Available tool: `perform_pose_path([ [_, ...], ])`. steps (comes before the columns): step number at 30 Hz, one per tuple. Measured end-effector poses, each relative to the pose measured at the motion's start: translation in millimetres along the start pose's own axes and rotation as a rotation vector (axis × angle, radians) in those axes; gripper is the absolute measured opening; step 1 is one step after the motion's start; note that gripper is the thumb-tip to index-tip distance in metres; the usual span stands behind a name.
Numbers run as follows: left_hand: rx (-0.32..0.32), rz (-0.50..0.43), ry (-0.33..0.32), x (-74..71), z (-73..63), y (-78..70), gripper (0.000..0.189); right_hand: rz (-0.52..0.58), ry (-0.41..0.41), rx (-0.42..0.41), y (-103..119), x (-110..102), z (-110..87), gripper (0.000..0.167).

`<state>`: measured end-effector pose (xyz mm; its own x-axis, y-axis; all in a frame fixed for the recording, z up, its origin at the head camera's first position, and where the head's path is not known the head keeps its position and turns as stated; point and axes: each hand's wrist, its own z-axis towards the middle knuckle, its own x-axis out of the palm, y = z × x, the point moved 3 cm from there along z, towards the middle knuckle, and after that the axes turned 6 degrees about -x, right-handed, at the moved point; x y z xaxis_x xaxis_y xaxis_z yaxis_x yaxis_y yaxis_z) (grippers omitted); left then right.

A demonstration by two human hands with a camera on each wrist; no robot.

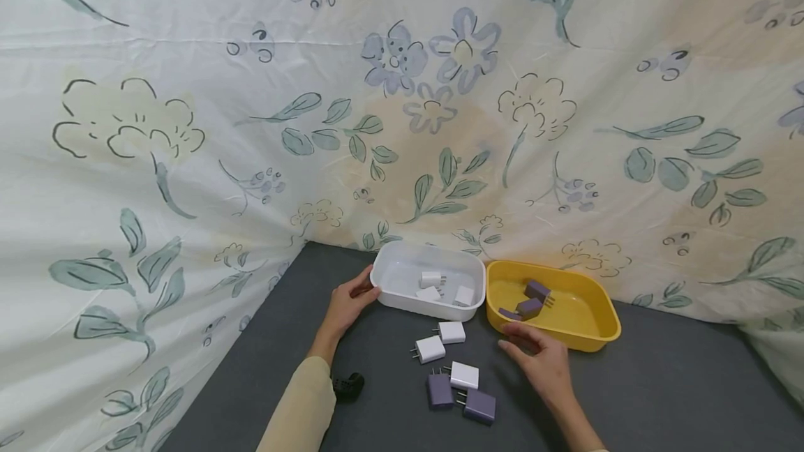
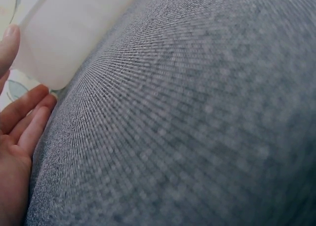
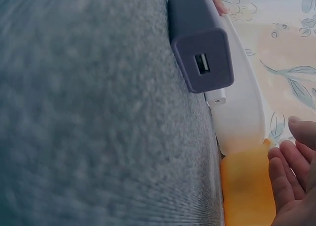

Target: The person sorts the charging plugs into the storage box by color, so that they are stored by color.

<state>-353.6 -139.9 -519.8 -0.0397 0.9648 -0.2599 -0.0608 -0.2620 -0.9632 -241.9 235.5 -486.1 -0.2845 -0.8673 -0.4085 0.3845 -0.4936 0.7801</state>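
Note:
My left hand [image 1: 348,304] is at the left end of a white plastic tray [image 1: 408,303], its thumb and fingers by the tray's corner. In the left wrist view those fingers [image 2: 37,119] look fairly straight. Holding nothing, my right hand [image 1: 541,358] hovers at the front of a yellow tray [image 1: 587,342]; its fingers are loosely bent. White USB charger plugs [image 1: 430,349] lie on the dark surface before the white tray, with two purple charger plugs [image 1: 479,406] nearer me. Close up in the right wrist view, a purple plug [image 3: 210,60] shows its USB port.
Inside the white tray are white plugs [image 1: 464,296]; purple plugs [image 1: 530,308] lie in the yellow one. A small black object [image 1: 349,387] sits beside my left sleeve. Floral cloth [image 1: 440,180] hangs behind and to the left of the dark grey table [image 1: 383,410].

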Motion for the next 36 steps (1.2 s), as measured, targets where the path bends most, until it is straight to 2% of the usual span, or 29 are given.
perform_pose_path([
  [8,0.017,-0.008,0.003,0.4,-1.5,-2.3,0.058,0.049,0.028,0.009,0.8,4.5,-3.6,0.030],
  [21,-0.004,-0.007,-0.004,0.4,-1.1,-0.1,0.057,0.129,0.103,0.033,-0.4,16.7,-14.2,0.032],
  [28,0.012,-0.019,0.002,0.5,-0.5,1.6,0.058,0.129,0.135,0.031,1.2,21.0,-17.2,0.034],
  [36,0.000,-0.014,-0.002,0.9,-1.8,-1.2,0.056,0.164,0.167,0.021,0.7,25.7,-22.0,0.036],
])
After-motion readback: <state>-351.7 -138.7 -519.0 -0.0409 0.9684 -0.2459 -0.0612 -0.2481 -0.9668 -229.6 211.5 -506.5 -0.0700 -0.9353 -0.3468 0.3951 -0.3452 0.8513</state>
